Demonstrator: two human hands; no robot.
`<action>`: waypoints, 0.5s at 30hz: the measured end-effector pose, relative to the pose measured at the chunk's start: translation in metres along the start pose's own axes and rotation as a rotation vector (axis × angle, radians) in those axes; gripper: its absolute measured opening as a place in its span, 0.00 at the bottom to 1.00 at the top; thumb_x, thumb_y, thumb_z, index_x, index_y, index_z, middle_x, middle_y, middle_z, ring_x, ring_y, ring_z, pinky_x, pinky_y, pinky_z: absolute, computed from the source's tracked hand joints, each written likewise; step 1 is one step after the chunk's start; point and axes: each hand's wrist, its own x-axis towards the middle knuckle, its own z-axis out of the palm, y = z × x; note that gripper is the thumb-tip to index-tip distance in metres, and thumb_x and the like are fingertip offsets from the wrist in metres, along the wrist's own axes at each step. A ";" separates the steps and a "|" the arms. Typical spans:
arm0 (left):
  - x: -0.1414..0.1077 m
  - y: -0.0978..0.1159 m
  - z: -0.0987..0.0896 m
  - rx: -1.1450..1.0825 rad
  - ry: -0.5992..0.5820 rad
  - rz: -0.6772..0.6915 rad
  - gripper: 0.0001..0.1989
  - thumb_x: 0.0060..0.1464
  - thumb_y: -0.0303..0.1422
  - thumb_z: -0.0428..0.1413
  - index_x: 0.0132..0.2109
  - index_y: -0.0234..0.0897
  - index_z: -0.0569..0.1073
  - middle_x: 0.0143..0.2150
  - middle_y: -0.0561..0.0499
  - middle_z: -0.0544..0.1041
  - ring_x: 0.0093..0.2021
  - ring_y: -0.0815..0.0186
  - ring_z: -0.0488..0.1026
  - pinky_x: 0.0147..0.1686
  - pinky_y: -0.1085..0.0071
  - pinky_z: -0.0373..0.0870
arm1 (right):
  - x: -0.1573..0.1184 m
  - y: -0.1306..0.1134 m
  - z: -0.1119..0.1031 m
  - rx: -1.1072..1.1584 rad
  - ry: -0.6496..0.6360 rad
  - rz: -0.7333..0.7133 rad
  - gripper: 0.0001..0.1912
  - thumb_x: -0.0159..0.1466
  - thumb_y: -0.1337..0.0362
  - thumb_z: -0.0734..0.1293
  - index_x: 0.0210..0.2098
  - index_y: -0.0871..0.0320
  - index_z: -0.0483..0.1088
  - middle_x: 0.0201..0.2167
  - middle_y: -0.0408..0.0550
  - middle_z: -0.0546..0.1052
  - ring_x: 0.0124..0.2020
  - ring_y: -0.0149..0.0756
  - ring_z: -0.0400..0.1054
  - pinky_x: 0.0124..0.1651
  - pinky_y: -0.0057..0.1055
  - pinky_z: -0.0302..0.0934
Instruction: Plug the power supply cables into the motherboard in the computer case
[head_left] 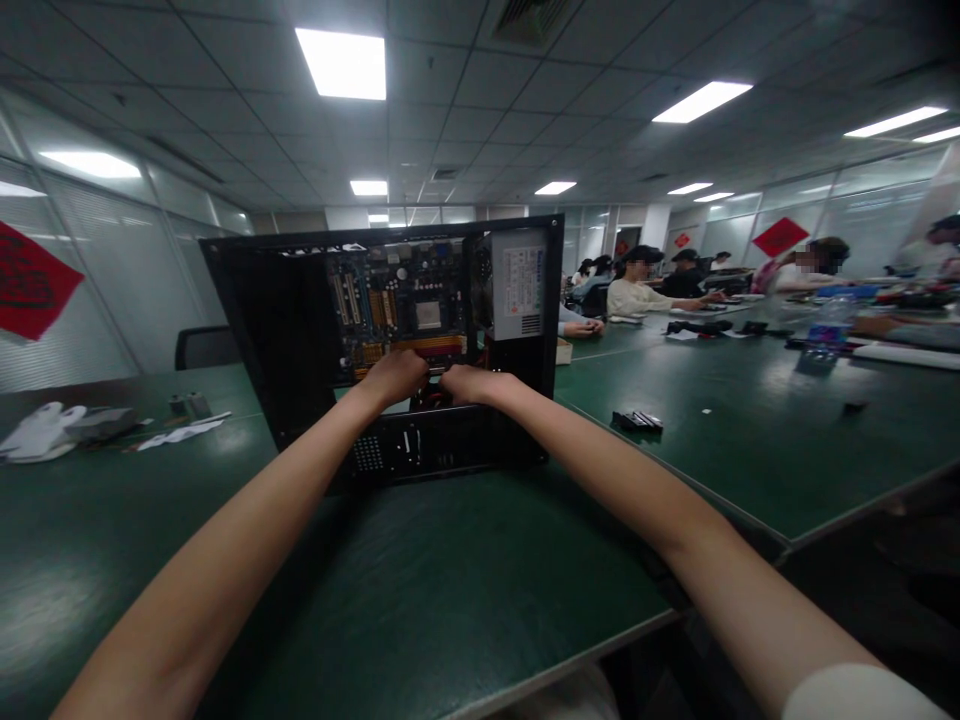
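A black computer case [262, 330] stands upright on the green table, its open side facing me. Inside are a motherboard [405, 290] and, at the upper right, a silver power supply [519, 285] with a label. My left hand [397, 379] is closed near the motherboard's lower edge, beside the yellow and red slots. Just to its right, my right hand [469, 384] is closed too, its fingers almost meeting the left ones. Dark cables [431, 397] show below and between the hands. Whatever the fingers pinch is too small and hidden to make out.
The green table [450, 580] has its near edge close to me. White bags [45, 430], papers [180, 432] and small grey parts lie at the left. A small metal-and-black part [637, 421] lies at the right, with a bottle [825, 330] and seated people beyond.
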 end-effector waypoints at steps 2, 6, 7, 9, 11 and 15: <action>0.001 0.001 0.000 0.004 -0.011 0.001 0.17 0.64 0.30 0.49 0.49 0.28 0.81 0.48 0.30 0.80 0.49 0.47 0.80 0.47 0.59 0.75 | 0.000 -0.001 0.000 0.001 0.002 -0.002 0.18 0.65 0.63 0.70 0.52 0.66 0.77 0.52 0.67 0.79 0.50 0.49 0.77 0.42 0.29 0.66; 0.004 0.000 0.003 0.026 -0.009 0.005 0.18 0.64 0.29 0.49 0.48 0.26 0.81 0.47 0.29 0.81 0.48 0.45 0.80 0.46 0.57 0.76 | -0.001 -0.001 -0.001 -0.001 -0.001 0.002 0.18 0.65 0.66 0.70 0.53 0.66 0.77 0.54 0.67 0.78 0.50 0.49 0.77 0.42 0.29 0.66; 0.005 0.000 0.004 0.029 -0.004 0.006 0.18 0.64 0.29 0.49 0.48 0.26 0.81 0.47 0.29 0.81 0.48 0.44 0.80 0.46 0.57 0.76 | -0.001 -0.001 -0.001 -0.001 -0.002 0.003 0.19 0.65 0.65 0.70 0.53 0.67 0.77 0.54 0.67 0.78 0.50 0.49 0.77 0.42 0.29 0.66; 0.006 0.001 0.005 0.036 0.003 0.007 0.18 0.64 0.29 0.49 0.49 0.26 0.81 0.47 0.29 0.81 0.48 0.44 0.80 0.46 0.57 0.76 | 0.000 0.000 0.000 -0.001 -0.002 0.002 0.19 0.64 0.65 0.70 0.53 0.67 0.77 0.54 0.66 0.78 0.50 0.49 0.77 0.42 0.29 0.66; 0.008 0.002 0.005 0.044 0.000 0.004 0.17 0.63 0.28 0.49 0.49 0.27 0.81 0.46 0.29 0.81 0.48 0.45 0.80 0.46 0.58 0.76 | 0.001 0.001 0.000 -0.002 -0.002 0.000 0.19 0.64 0.65 0.70 0.53 0.67 0.77 0.53 0.67 0.78 0.51 0.49 0.76 0.42 0.29 0.66; 0.010 0.001 0.007 0.021 0.014 0.007 0.17 0.62 0.27 0.49 0.48 0.26 0.81 0.47 0.28 0.81 0.49 0.44 0.80 0.48 0.56 0.76 | 0.001 0.002 0.002 0.004 0.012 -0.020 0.19 0.65 0.65 0.70 0.53 0.65 0.77 0.53 0.66 0.78 0.52 0.48 0.76 0.45 0.28 0.66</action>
